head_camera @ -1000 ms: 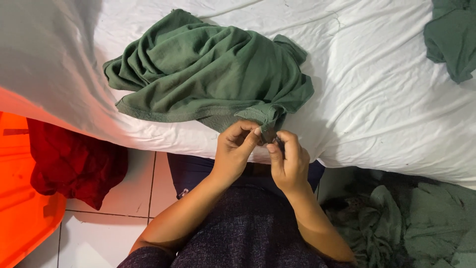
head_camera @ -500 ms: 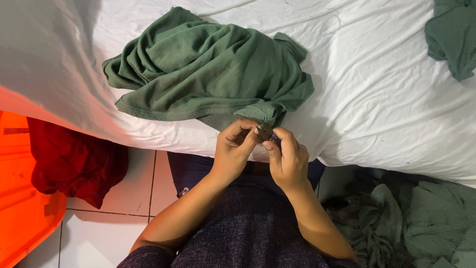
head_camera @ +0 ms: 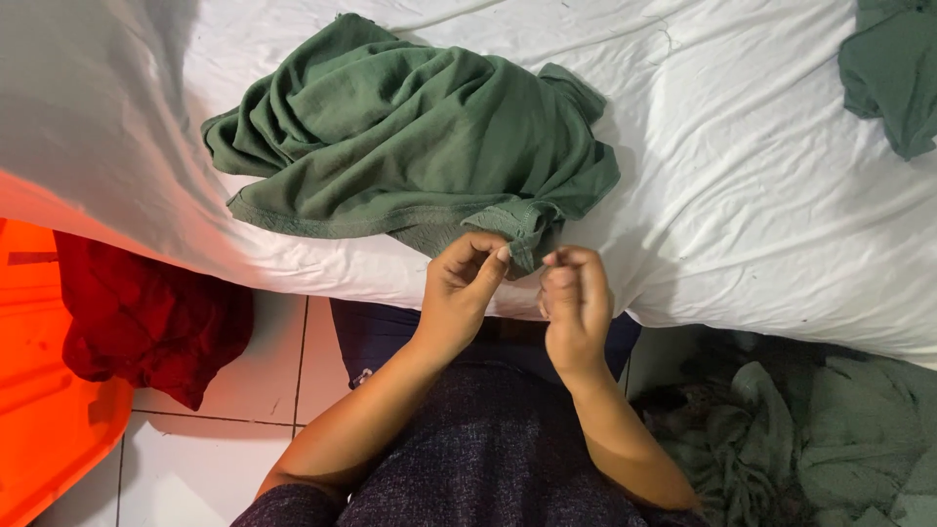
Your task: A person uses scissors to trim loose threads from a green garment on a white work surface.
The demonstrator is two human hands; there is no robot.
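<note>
A crumpled green garment [head_camera: 410,146] lies on the white bed sheet [head_camera: 742,195]. Its hemmed corner hangs toward the bed's near edge. My left hand [head_camera: 461,288] pinches that corner between thumb and fingers. My right hand [head_camera: 576,298] is just to the right of the corner, with its fingers curled in and the fingertips a small gap away from the cloth. Nothing shows clearly inside the right hand.
Another green garment [head_camera: 893,73] lies at the bed's far right. A red cloth [head_camera: 146,317] hangs out of an orange tub [head_camera: 49,410] on the tiled floor at left. A heap of green clothes [head_camera: 810,439] sits on the floor at right.
Both hands were pinched together on the garment's corner. Now my right hand has drawn a little to the right, away from the cloth, while the left keeps its pinch.
</note>
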